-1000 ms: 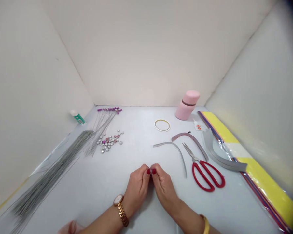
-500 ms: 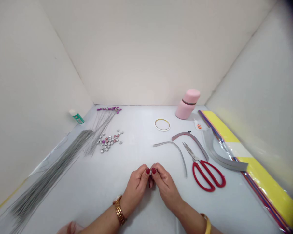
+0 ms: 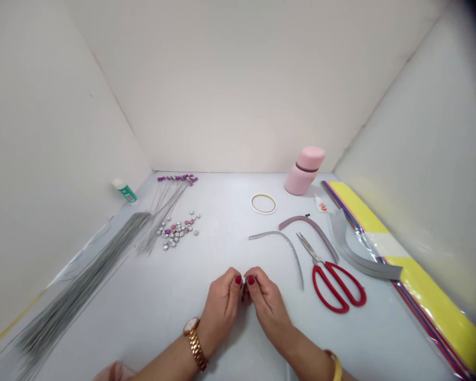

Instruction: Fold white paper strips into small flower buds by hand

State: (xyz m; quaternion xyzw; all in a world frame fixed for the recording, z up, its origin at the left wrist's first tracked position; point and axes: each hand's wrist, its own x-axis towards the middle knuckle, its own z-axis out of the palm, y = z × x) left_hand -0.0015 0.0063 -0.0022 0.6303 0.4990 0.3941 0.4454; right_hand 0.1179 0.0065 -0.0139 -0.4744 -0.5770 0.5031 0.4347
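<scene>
My left hand [image 3: 222, 301] and my right hand [image 3: 268, 304] meet low in the middle of the view, thumbs side by side. Between the fingertips they pinch a small silver piece [image 3: 243, 281], mostly hidden; it resembles the little folded stars. Those silver, pink and purple stars [image 3: 176, 233] lie loose to the left, farther off. To the right of my hands rest a thin silver strip [image 3: 289, 243], a pinkish curved strip [image 3: 312, 223] and red-handled scissors [image 3: 329, 280], their blades slightly apart.
At left lie a bundle of grey wires [image 3: 87, 280], purple-topped wire stems [image 3: 178, 180] and a green glue bottle [image 3: 126, 191]. A roll of tape [image 3: 264, 203], a pink flask [image 3: 304, 172], a grey strip bundle [image 3: 360, 256] and yellow sheets in plastic [image 3: 432, 301] are farther right.
My hands remain in nearly the same spot. The thumbs have drawn slightly apart, and a bit more of the silver piece shows between them. My left wrist has turned a little.
</scene>
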